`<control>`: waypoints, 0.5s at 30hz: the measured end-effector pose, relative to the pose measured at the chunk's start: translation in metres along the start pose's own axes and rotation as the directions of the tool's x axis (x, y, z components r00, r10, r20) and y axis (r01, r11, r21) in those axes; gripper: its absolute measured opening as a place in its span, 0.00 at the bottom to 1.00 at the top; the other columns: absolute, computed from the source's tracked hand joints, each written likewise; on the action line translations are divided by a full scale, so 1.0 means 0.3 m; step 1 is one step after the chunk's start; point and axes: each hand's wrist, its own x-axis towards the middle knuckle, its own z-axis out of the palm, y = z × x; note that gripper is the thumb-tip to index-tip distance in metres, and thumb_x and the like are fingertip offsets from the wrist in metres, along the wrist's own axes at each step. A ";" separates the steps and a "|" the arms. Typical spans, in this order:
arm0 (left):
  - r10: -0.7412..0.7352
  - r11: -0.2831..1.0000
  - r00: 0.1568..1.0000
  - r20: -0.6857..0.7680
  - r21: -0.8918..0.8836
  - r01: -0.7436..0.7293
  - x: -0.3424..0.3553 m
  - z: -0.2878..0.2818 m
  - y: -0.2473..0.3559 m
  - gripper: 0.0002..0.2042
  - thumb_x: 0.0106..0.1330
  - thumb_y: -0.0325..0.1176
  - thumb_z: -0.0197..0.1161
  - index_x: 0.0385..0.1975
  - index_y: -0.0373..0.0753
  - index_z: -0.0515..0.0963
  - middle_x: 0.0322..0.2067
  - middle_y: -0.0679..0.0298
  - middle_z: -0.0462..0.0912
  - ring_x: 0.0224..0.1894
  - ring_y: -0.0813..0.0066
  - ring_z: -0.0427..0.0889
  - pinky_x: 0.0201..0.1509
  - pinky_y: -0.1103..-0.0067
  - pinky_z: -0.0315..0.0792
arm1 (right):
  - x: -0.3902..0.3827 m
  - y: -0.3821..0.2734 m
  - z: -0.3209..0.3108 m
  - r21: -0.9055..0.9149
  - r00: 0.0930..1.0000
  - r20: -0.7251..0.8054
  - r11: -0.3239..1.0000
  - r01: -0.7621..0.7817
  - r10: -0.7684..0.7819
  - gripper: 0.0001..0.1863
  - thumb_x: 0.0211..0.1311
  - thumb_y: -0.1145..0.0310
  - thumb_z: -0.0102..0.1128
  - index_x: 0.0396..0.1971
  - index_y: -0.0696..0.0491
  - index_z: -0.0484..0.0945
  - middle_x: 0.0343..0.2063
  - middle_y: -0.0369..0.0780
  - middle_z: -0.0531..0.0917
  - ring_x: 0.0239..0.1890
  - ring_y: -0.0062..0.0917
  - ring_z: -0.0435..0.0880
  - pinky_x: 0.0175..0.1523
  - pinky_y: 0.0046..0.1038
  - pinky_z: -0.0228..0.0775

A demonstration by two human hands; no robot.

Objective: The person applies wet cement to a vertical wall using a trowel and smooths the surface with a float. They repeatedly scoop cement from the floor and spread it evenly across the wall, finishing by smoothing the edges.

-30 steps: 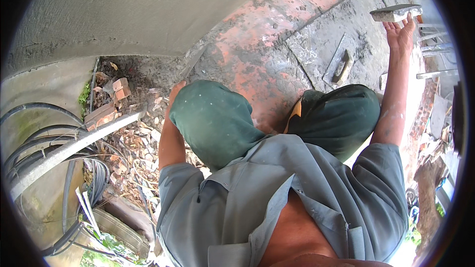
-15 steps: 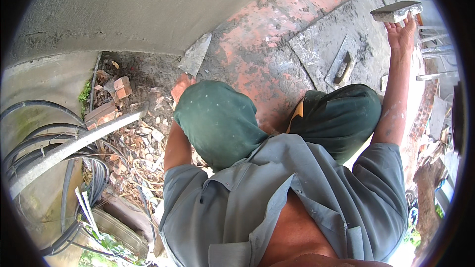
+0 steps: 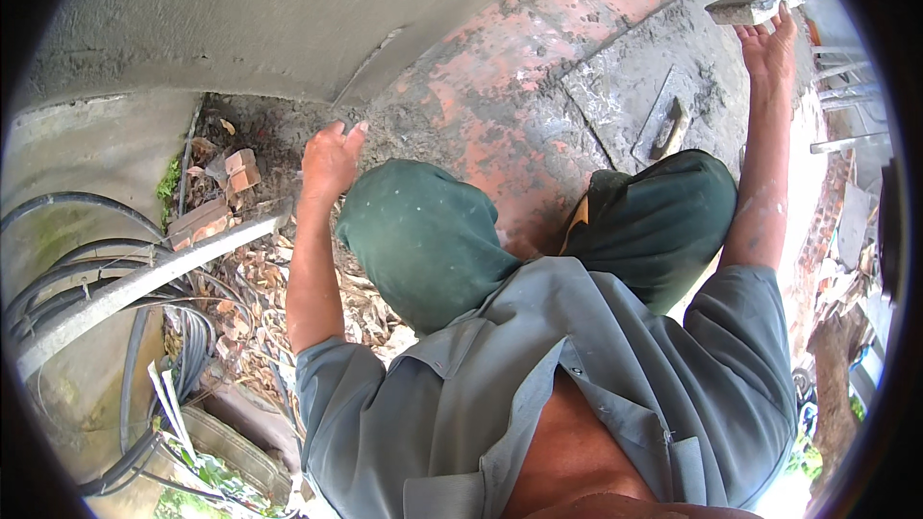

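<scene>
My left hand (image 3: 332,159) is closed, thumb pointing up, near the foot of the grey plastered wall (image 3: 221,19). It grips a trowel whose thin blade (image 3: 370,62) shows nearly edge-on against the wall; the handle is hidden in the fingers. Far to the right, my right hand (image 3: 769,50) holds up a flat mortar-caked board (image 3: 757,4), fingers beneath and at its near edge. A plastering float (image 3: 668,125) with a pale handle lies on a mortar-smeared sheet (image 3: 630,67) beyond my right knee.
Black hoses (image 3: 87,264) coil at the left, crossed by a pale beam (image 3: 144,284). Broken bricks (image 3: 240,171) and dry leaves lie beside my left arm. Reddish, mortar-stained floor (image 3: 481,86) stretches ahead. Metal bars (image 3: 851,142) stick out at the far right.
My left hand has come out from behind my knee, and the trowel blade has turned from face-on to edge-on against the wall. The board in my right hand has shifted slightly left and farther away.
</scene>
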 end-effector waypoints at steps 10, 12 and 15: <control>0.015 0.988 1.000 0.013 -0.156 -0.013 -0.101 -0.177 0.028 0.23 0.73 0.46 0.61 0.25 0.28 0.72 0.19 0.47 0.77 0.22 0.55 0.75 0.33 0.64 0.72 | 0.011 -0.008 -0.051 -0.001 0.999 -0.034 1.000 0.022 -0.022 0.45 0.68 0.50 0.61 0.73 0.57 0.49 0.69 0.65 0.54 0.73 0.57 0.56 0.78 0.56 0.47; 0.037 0.983 0.999 -0.020 -0.177 -0.040 -0.112 -0.177 0.020 0.23 0.73 0.44 0.61 0.24 0.29 0.70 0.18 0.50 0.75 0.19 0.58 0.72 0.28 0.66 0.69 | 0.039 0.010 -0.074 0.012 0.997 -0.081 1.000 0.016 -0.015 0.42 0.68 0.48 0.60 0.72 0.53 0.54 0.70 0.59 0.59 0.73 0.52 0.59 0.78 0.56 0.47; 0.059 0.914 0.990 0.129 -0.406 -0.002 -0.061 -0.127 0.025 0.23 0.74 0.44 0.61 0.23 0.30 0.69 0.17 0.50 0.73 0.17 0.59 0.68 0.25 0.67 0.66 | 0.088 0.045 -0.112 0.081 0.997 0.055 0.996 0.044 -0.048 0.30 0.69 0.40 0.58 0.59 0.47 0.72 0.44 0.46 0.87 0.42 0.33 0.86 0.47 0.38 0.80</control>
